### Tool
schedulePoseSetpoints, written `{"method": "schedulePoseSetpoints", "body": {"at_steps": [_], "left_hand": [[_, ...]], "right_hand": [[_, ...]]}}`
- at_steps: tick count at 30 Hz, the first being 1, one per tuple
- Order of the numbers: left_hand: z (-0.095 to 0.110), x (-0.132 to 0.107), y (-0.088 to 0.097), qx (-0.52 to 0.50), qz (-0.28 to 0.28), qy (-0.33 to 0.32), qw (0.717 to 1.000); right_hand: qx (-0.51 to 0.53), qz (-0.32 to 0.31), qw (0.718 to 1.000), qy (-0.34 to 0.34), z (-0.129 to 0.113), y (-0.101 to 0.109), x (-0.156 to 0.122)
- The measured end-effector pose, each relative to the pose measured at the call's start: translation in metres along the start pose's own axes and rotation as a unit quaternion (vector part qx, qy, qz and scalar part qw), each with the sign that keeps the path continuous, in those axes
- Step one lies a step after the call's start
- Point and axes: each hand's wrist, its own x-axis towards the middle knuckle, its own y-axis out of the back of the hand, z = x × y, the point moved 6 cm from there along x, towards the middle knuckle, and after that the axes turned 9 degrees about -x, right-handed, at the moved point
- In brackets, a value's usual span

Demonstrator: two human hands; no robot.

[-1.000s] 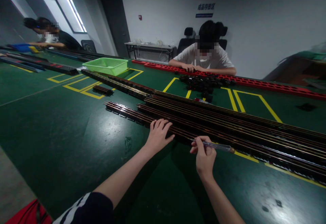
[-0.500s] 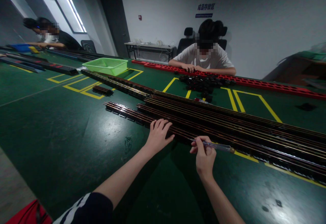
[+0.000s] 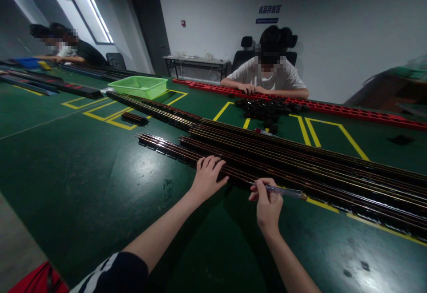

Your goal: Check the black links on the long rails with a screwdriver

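Observation:
My left hand (image 3: pixel 207 177) lies on top of the nearest of several long dark rails (image 3: pixel 300 168) that run across the green table (image 3: pixel 83 173), its fingers curled over the rail's far edge. My right hand (image 3: pixel 267 204) pinches a slim clear-handled screwdriver (image 3: pixel 283 191), holding it level along the rail's near edge with the tip pointing left toward my left hand. Both hands sit close together at the front of the rail bundle.
A person in a white shirt (image 3: pixel 267 75) sits across the table at a long red rail (image 3: pixel 300 102), beside a heap of small black parts (image 3: pixel 267 108). A green basket (image 3: pixel 142 86) stands at the back left. Another person (image 3: pixel 63 46) works at the far left.

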Motion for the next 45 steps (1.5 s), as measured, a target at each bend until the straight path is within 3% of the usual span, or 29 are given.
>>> {"method": "schedulePoseSetpoints", "body": {"at_steps": [45], "left_hand": [[-0.0011,-0.001,-0.0006,0.001,-0.002,0.0,1.0]], "right_hand": [[0.005,0.006,1.0,-0.005,0.0012,0.0,0.001]]}}
